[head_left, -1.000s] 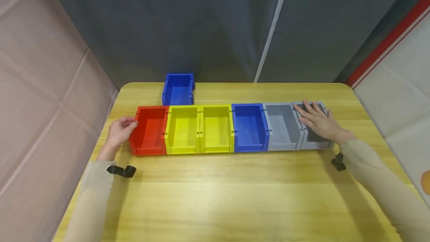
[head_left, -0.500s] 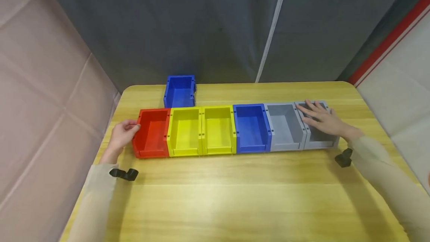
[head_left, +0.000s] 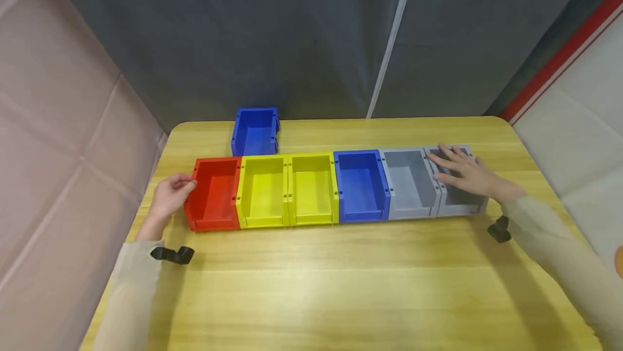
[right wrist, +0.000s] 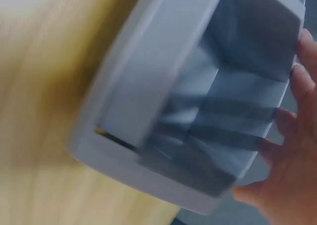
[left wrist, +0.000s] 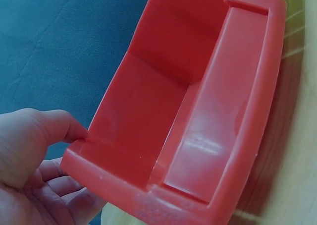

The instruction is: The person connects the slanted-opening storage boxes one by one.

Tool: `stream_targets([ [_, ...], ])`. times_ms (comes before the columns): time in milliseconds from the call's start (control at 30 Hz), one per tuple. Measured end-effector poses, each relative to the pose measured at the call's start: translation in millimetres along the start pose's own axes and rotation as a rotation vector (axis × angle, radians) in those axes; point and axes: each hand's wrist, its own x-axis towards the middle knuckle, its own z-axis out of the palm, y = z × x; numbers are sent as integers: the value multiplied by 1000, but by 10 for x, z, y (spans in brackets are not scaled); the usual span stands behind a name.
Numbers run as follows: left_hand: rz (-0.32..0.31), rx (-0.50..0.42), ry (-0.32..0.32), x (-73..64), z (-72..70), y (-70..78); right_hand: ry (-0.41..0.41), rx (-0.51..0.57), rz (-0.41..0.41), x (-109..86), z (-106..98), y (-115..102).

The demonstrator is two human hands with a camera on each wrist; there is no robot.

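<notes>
A row of open-front plastic storage bins stretches across the table. At its left end, my left hand (head_left: 170,195) grips the side wall of the red bin (head_left: 216,191). In the left wrist view, the thumb lies at the red rim and the other fingers curl outside the wall. My right hand (head_left: 469,175) rests with spread, fairly straight fingers over the grey bin (head_left: 462,208) at the right end. Its fingertips touch the rim in the right wrist view. Between these stand two yellow bins (head_left: 265,194), a blue bin (head_left: 362,189) and another grey bin (head_left: 411,186).
Behind the red and left yellow bins, a separate blue bin (head_left: 255,132) stands near the far edge of the wooden table (head_left: 311,280). A dark curtain (head_left: 272,37) hangs behind the table, with a pale quilted wall (head_left: 58,151) to the left.
The head view has shifted and tilted slightly. Both hands keep their places on the end bins, and the row shows no clear movement.
</notes>
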Motion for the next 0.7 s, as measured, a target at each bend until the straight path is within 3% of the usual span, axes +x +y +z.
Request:
stream_targets([
  [167, -2, -8, -2, -2, 0, 7, -95, -135, 36, 44, -115, -101],
  [300, -1, -6, 11, -12, 6, 11, -83, -180, 40, 49, -94, -120],
  [500, 0, -14, 11, -8, 31, 18, -41, -170, 41, 20, -46, -75],
  [700, -8, -17, 18, -12, 28, 12, -58, -163, 24, 51, -68, -61],
])
